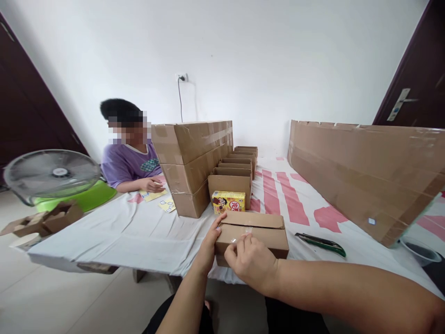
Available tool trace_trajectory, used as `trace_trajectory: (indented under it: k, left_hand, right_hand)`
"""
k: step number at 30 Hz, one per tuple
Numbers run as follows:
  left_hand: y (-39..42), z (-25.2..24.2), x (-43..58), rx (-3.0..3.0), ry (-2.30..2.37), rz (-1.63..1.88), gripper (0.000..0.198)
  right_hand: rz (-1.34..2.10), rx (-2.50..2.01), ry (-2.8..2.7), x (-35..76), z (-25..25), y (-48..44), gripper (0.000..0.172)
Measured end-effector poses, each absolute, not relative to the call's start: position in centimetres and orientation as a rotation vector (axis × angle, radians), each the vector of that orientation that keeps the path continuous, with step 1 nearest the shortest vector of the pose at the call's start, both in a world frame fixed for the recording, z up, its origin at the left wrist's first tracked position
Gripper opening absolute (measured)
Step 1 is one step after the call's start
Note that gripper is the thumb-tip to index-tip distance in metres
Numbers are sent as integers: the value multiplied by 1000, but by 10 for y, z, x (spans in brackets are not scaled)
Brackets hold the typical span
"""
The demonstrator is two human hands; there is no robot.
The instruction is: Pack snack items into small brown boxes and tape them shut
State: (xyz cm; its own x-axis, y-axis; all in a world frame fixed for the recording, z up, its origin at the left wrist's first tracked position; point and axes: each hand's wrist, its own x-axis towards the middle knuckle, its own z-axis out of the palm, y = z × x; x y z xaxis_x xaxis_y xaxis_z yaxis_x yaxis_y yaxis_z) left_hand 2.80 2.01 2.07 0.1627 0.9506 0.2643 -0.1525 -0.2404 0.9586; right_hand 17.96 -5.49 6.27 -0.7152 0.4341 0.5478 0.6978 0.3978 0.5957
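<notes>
A closed brown cardboard box (259, 234) lies before me near the table's front edge, its two top flaps meeting at a narrow gap. My left hand (212, 236) grips its left end, thumb by the top edge. The curled fingers of my right hand (252, 262) are closed at the front top edge, on a shiny bit of clear tape (234, 240); what the fingertips pinch is partly hidden. Just behind the box stands a yellow printed snack carton (228, 202). A green box cutter (321, 244) lies to the right of the box.
Stacked taped cartons (191, 169) rise at left, beside a row of open boxes (230, 178). A large cardboard sheet or box (365, 176) stands at right. Across the table sits a person (128, 162), with yellow flat pieces (167, 205) near their hand. A fan (52, 172) is at far left.
</notes>
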Motion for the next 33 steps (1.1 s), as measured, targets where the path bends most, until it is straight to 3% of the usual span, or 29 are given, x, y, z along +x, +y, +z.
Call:
trace_trajectory:
  k: [4,8,11,17,26,33]
  left_hand:
    - [20,20,29,1349,812,1325,49]
    - [18,17,30,1293,819,1415,57]
    - [14,17,30,1392,924,1475,52]
    - [4,25,32,1490,865,1462,50]
    - [2,28,31,1491,849,1427,52]
    - [4,25,29,1510,848,1409,47]
  right_hand:
    - [-1066,-964,-2467,188,77,-52,14]
    - [-377,-1108,-2458,215,110,-37,16]
    - [52,-1193,-2190,237,131,-24,21]
    - [368,-1234,-2124,246,135,-18,33]
    - [139,-1121,-2202,234,124,-24,40]
    - [-389,-1049,-2294,233,111,-27,20]
